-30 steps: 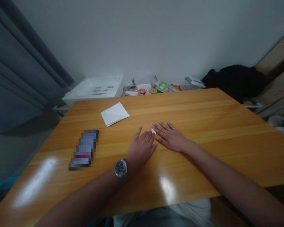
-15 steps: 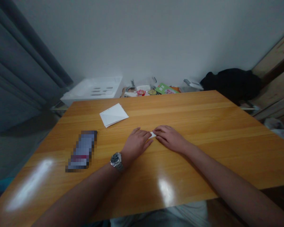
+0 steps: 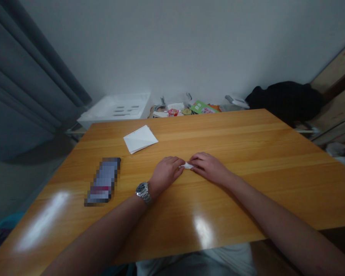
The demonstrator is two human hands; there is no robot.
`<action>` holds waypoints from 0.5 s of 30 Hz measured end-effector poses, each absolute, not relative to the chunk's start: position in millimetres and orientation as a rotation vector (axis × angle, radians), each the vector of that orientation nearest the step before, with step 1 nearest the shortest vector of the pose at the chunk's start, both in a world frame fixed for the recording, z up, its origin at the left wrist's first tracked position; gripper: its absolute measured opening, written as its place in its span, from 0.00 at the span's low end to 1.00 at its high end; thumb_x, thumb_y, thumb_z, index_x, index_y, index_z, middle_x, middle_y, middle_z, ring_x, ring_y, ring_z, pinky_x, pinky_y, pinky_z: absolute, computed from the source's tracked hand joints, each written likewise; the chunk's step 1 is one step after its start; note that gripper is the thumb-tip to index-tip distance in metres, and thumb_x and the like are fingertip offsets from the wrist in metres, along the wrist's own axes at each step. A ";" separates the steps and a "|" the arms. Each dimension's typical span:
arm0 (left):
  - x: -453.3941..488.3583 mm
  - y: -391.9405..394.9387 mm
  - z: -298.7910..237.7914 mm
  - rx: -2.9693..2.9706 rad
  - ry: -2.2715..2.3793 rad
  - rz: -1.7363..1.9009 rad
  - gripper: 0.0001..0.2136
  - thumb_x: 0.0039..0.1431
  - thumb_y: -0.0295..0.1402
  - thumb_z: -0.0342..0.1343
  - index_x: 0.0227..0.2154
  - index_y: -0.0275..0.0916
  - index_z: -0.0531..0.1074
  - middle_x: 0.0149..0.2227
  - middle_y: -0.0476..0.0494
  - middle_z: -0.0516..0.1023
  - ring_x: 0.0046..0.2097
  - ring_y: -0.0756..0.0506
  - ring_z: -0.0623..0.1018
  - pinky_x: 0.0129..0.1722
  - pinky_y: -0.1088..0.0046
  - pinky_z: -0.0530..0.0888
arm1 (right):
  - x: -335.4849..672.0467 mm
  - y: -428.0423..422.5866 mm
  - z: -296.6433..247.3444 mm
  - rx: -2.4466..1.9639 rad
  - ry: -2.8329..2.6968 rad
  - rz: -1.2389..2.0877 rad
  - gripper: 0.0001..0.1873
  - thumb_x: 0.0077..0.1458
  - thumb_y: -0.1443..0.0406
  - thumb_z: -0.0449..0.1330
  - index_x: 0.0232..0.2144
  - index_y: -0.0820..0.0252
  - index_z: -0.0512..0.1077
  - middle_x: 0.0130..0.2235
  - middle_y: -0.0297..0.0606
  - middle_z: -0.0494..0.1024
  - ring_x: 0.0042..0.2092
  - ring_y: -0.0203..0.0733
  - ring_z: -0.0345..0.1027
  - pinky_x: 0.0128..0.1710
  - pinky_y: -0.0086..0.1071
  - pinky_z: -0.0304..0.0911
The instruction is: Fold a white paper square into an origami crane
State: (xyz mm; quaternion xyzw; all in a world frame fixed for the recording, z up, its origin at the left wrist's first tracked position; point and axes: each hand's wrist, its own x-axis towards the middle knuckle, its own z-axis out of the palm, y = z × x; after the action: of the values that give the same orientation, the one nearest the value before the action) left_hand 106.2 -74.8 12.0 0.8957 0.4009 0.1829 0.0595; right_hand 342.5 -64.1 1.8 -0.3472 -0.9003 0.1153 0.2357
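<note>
Left hand [image 3: 166,172] and right hand [image 3: 209,168] pinch opposite ends of the folded paper [image 3: 187,165], rightward and nearside of the loose sheets [image 3: 140,139]. Uneven pulling could tear it or skew its layers

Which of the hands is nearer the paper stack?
Left. The left hand is to the right of the paper stack and closer to the person, not touching it. The right hand is farther right, across the folded paper.

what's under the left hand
The table lies below the left hand; a small white paper shows between it and the right hand. The paper's covered part and anything else beneath are hidden.
</note>
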 end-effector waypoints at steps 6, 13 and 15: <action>105.5 -76.3 16.0 2.715 1.214 0.583 0.09 0.69 0.37 0.50 0.44 0.41 0.74 0.45 0.43 0.77 0.45 0.44 0.76 0.46 0.66 0.72 | 340.5 -65.3 5.2 -0.922 -2.444 0.339 0.14 0.68 0.61 0.53 0.41 0.57 0.78 0.43 0.44 0.78 0.46 0.45 0.70 0.48 0.40 0.66; 105.8 -79.9 14.8 2.621 1.299 0.652 0.12 0.71 0.38 0.48 0.41 0.41 0.75 0.38 0.45 0.77 0.40 0.45 0.75 0.42 0.69 0.71 | 339.4 -68.5 7.7 -0.972 -2.302 0.516 0.12 0.68 0.61 0.54 0.42 0.59 0.76 0.41 0.42 0.78 0.44 0.43 0.71 0.45 0.37 0.67; 106.8 -81.3 14.4 2.575 1.300 0.694 0.11 0.71 0.39 0.49 0.43 0.41 0.74 0.38 0.45 0.77 0.40 0.45 0.75 0.42 0.68 0.71 | 339.5 -68.7 6.3 -0.988 -2.247 0.558 0.12 0.68 0.62 0.53 0.43 0.58 0.76 0.41 0.42 0.79 0.43 0.43 0.72 0.45 0.37 0.67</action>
State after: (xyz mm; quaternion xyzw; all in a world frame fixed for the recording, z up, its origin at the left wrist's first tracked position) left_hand 106.8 -81.3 14.4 0.8646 0.4364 0.2331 0.0873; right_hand 339.5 -68.7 6.3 -0.3734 -0.8495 0.2111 0.3072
